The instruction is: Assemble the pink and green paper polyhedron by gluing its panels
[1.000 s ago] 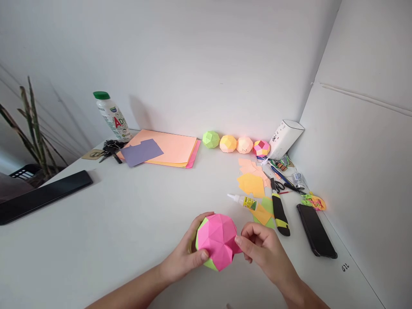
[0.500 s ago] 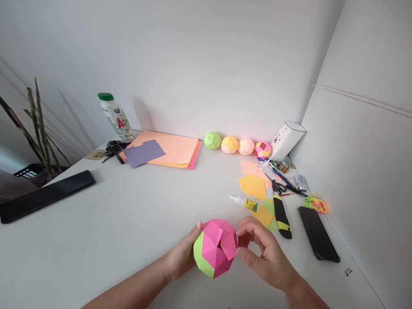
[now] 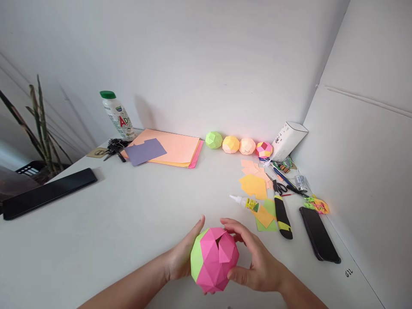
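White tabletop (image 3: 144,197) against pale walls (image 3: 193,60). At six o'clock, held above it, is a pink-and-green paper ball (image 3: 210,262). The left hand (image 3: 180,259) cups its nine o'clock side; the right hand (image 3: 255,259) spans its one-to-four-o'clock edge, grip spread wide in a seemingly loose hold. A flap (image 3: 226,249) gapes near twelve o'clock; light, even pressure there should avoid denting the paper. Pink faces the viewer, green points to nine o'clock; roundish, the ball shows no clear long axis.

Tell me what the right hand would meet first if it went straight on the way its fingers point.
The pink-and-green paper ball, most likely: the right hand curves around its side, apparently touching it, though exact depth is unclear.
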A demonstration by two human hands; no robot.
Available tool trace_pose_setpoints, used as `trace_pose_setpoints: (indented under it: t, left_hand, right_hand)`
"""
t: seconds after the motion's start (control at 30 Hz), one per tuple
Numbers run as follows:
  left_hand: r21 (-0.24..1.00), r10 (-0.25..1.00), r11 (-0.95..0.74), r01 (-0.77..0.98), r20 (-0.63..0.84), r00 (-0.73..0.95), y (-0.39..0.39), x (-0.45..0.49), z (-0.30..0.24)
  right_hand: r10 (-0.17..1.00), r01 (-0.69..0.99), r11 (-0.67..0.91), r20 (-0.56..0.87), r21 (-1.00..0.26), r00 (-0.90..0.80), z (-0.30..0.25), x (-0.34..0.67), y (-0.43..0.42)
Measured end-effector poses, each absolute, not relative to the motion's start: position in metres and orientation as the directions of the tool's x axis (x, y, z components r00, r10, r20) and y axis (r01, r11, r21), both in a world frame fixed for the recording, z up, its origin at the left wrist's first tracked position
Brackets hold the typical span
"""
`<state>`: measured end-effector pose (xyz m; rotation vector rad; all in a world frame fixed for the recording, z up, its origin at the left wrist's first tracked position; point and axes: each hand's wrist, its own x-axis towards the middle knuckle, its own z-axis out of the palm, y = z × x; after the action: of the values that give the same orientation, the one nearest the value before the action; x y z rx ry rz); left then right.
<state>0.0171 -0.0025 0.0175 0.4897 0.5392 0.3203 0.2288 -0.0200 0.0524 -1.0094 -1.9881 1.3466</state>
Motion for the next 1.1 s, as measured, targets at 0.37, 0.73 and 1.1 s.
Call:
trace_pose_setpoints:
  t: [0.37,0.73,1.1]
  left_hand:
    - [0.818,0.769,0.451,-0.357,-0.153,0.621,-0.008,0.016,0.008]
    - [0.971,0.882,-0.238,0.038,0.199,0.428,-0.007,0.011,-0.006]
    - [0.979,0.848,-0.205,-0.015,0.185,0.497,-0.007,0.012,0.003]
  right_hand:
    - [0.937,0.251,-0.005,-0.092,-0.968,-0.337,0.049,0.218,-0.019]
    - [0.967,0.488,0.034,-0.095,-0.872,-0.237,0.037,0.209,-0.028]
    - [0.913,0.43,0.354,0.207,-0.831,-0.353,0.048,0.229,-0.019]
